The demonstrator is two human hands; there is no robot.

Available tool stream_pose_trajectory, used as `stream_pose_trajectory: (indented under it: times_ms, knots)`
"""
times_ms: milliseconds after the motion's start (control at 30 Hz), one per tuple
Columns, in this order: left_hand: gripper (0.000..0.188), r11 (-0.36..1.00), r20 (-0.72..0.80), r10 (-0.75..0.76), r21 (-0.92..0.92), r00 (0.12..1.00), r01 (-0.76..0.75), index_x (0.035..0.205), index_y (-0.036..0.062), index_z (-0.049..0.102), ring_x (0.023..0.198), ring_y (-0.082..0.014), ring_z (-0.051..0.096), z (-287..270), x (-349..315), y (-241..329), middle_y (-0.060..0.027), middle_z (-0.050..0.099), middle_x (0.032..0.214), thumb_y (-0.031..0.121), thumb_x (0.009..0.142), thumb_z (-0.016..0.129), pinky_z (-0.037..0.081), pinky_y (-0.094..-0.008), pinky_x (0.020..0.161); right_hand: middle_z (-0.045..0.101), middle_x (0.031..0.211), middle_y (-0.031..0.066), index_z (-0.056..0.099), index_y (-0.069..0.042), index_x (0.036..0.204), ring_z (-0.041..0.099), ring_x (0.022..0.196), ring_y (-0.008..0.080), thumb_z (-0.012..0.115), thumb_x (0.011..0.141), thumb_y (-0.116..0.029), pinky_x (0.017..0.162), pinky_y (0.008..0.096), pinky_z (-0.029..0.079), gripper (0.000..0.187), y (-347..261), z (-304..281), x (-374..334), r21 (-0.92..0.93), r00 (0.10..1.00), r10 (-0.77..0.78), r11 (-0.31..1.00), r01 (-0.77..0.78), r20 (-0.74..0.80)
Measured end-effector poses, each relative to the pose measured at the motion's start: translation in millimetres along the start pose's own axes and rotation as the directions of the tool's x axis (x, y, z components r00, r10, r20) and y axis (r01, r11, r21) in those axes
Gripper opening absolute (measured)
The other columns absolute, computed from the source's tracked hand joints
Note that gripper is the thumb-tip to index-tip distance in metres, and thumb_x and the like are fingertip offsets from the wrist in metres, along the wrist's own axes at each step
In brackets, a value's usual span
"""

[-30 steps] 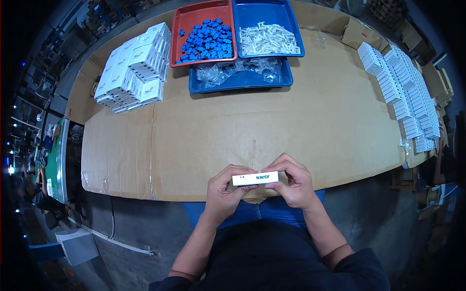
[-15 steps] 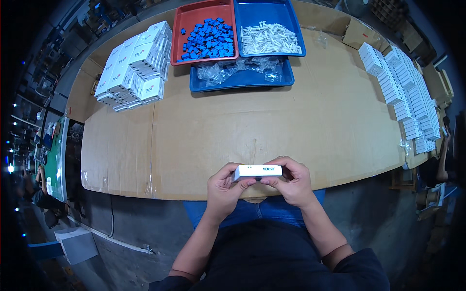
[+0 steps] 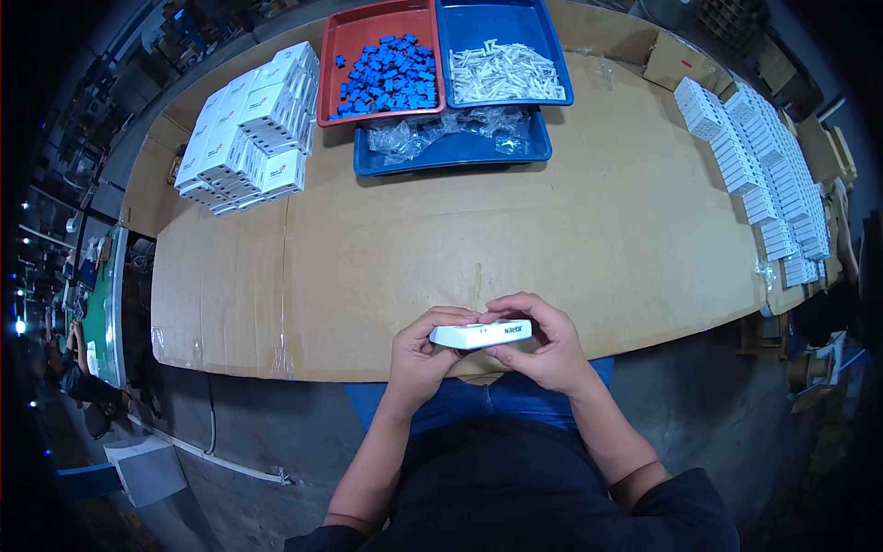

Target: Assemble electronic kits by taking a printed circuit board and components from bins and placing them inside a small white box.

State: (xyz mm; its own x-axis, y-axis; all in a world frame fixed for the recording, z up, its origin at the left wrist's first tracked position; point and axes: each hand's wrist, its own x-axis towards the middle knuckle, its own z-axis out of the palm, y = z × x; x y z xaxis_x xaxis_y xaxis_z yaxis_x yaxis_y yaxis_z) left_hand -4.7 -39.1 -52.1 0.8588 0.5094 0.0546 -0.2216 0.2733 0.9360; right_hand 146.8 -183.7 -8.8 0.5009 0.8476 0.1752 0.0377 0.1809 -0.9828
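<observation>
Between both hands, just over the table's near edge, is a flat white plastic box-like piece [image 3: 482,334] with dark print on the side facing up. My left hand [image 3: 426,351] is closed on its left end, thumb below and fingers above. My right hand [image 3: 546,345] grips the right part, its forefinger arched over the top and the thumb underneath. The underside of the piece is hidden, and its exact kind does not show.
Stacked white boxes [image 3: 241,129] stand at the far left, and rows of similar white pieces [image 3: 768,184] at the right. A red tray [image 3: 333,92] holds small blue parts; a blue tray [image 3: 558,87] holds white slim parts. Beneath, another blue tray [image 3: 395,168] contains clear plastic bags.
The white piece has tilted and turned slightly, its left end nearer me. The fingers of both hands have shifted along its top, and the left thumb has moved left.
</observation>
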Motion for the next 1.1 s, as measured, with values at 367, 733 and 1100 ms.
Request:
stream_pose_trajectory:
  times_ms: [367, 733, 1100]
  knots:
    - [0.034, 0.994, -0.047, 0.083, 0.080, 0.995, -0.079, 0.112, -0.0016, 0.070, 0.122, -0.0273, 0.067, 5, 2, 11, -0.0164, 0.071, 0.121, -0.016, 0.081, 0.067, 0.053, -0.0378, 0.108, 0.073, 0.111, 0.0139, 0.071, 0.000, 0.105, 0.072, 0.107, 0.0240, 0.078, 0.077, 0.010, 0.099, 0.0367, 0.055, 0.030, 5, -5, 4, -0.143, 0.987, -0.114, 0.981, 0.130, 0.116]
    - [0.037, 0.941, 0.066, 0.237, 0.233, 0.969, -0.246, 0.107, 0.0024, 0.070, 0.120, -0.0298, 0.068, -3, 4, 21, -0.0126, 0.074, 0.111, -0.015, 0.074, 0.075, 0.053, -0.0426, 0.108, 0.069, 0.111, 0.0119, 0.073, -0.003, 0.112, 0.069, 0.106, 0.0255, 0.079, 0.073, 0.007, 0.092, 0.0357, 0.056, 0.040, -10, -4, 1, -0.238, 0.968, -0.198, 0.943, 0.231, 0.153]
    - [0.028, 0.951, 0.037, 0.252, 0.178, 0.967, -0.255, 0.103, 0.0025, 0.070, 0.110, -0.0268, 0.070, -6, 5, 9, -0.0119, 0.074, 0.108, -0.014, 0.081, 0.074, 0.055, -0.0390, 0.100, 0.068, 0.101, 0.0106, 0.076, -0.002, 0.111, 0.069, 0.091, 0.0218, 0.078, 0.075, 0.007, 0.079, 0.0311, 0.056, 0.038, -4, 0, 0, -0.299, 0.962, -0.253, 0.914, 0.274, 0.107]
